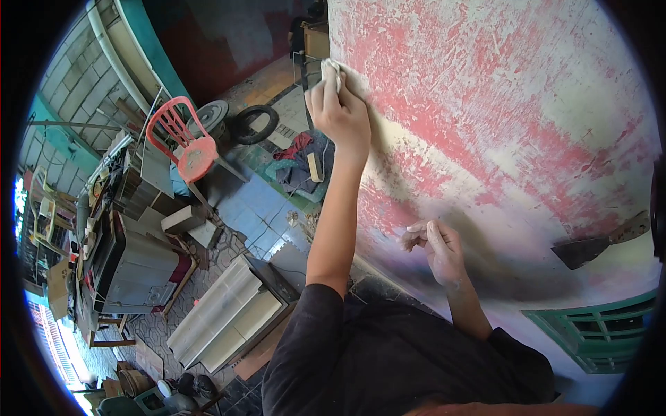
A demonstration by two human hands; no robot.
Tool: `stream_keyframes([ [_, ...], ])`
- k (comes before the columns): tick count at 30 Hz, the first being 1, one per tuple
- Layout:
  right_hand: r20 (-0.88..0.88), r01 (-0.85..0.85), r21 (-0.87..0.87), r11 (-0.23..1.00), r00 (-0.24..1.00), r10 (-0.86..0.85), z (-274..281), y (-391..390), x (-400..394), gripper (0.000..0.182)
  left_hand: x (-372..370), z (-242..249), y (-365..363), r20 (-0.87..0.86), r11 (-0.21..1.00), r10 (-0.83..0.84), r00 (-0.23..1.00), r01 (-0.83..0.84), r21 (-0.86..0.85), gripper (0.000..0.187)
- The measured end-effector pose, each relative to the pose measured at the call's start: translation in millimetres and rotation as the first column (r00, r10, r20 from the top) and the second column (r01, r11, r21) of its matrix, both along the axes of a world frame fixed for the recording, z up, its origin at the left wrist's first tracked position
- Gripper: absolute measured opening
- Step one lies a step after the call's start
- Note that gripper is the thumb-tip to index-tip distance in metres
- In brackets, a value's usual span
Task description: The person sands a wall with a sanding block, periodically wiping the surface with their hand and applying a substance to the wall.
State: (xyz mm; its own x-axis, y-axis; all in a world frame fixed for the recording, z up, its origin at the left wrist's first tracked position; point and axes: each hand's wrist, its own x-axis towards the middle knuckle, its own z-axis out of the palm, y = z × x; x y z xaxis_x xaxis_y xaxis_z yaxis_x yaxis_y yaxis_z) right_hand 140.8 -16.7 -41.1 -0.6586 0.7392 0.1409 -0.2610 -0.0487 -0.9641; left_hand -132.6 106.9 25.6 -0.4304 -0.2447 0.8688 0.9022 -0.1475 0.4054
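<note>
Left hand [338,116], gripping 1 pale piece [336,71] at the edge of the patchy wall [485,90]; right hand [440,251], half-curled nearby, contents indeterminable.

From my end I count two hands, one left hand [340,111] and one right hand [442,253]; one pale pad [336,73]; one patchy wall [485,104]; one red chair [198,159]; one black tyre [239,130]; one dark-bladed tool [577,254]; and one green window [602,331]. The clutter I cannot count reliably.
</note>
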Motion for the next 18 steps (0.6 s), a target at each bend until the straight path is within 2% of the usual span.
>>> stream_keyframes([
  [2, -0.005, -0.011, 0.026, 1.000, 1.000, 0.011, 1, -3, 1, 0.039, 5, -9, -7, 0.006, 1.000, 0.006, 1.000, -0.006, 0.007, 0.023],
  [4, -0.009, -0.032, -0.005, 0.999, 0.999, 0.032, -4, -8, 2, 0.039, 27, -29, -18, 0.042, 0.989, 0.012, 0.999, -0.006, -0.145, 0.031],
  [8, 0.005, -0.053, -0.044, 0.998, 0.999, 0.053, -14, -8, 0, 0.040, 94, -87, -43, 0.024, 0.967, -0.220, 0.975, 0.221, -0.125, 0.040],
  [10, -0.003, -0.046, -0.050, 0.998, 0.999, 0.046, -12, -7, 0, 0.040, 84, -70, -36, 0.062, 0.965, -0.244, 0.968, 0.249, -0.085, 0.034],
  [12, -0.014, -0.039, -0.041, 0.998, 0.999, 0.038, -5, 2, -2, 0.039, 48, -33, -24, 0.039, 0.988, -0.111, 0.993, 0.115, -0.108, 0.029],
  [14, -0.010, -0.002, 0.006, 1.000, 1.000, 0.002, 2, 2, 0, 0.039, 12, 15, -13, 0.046, 0.997, -0.070, 0.996, 0.071, -0.022, 0.026],
  [17, -0.032, -0.007, 0.010, 1.000, 0.999, 0.007, 1, 1, 1, 0.039, 1, 24, -8, 0.042, 0.999, -0.021, 0.999, 0.023, -0.032, 0.027],
  [18, -0.036, -0.010, 0.011, 1.000, 0.999, 0.010, -1, 0, -1, 0.039, 8, 13, -11, 0.038, 0.999, -0.019, 0.999, 0.020, -0.031, 0.027],
])
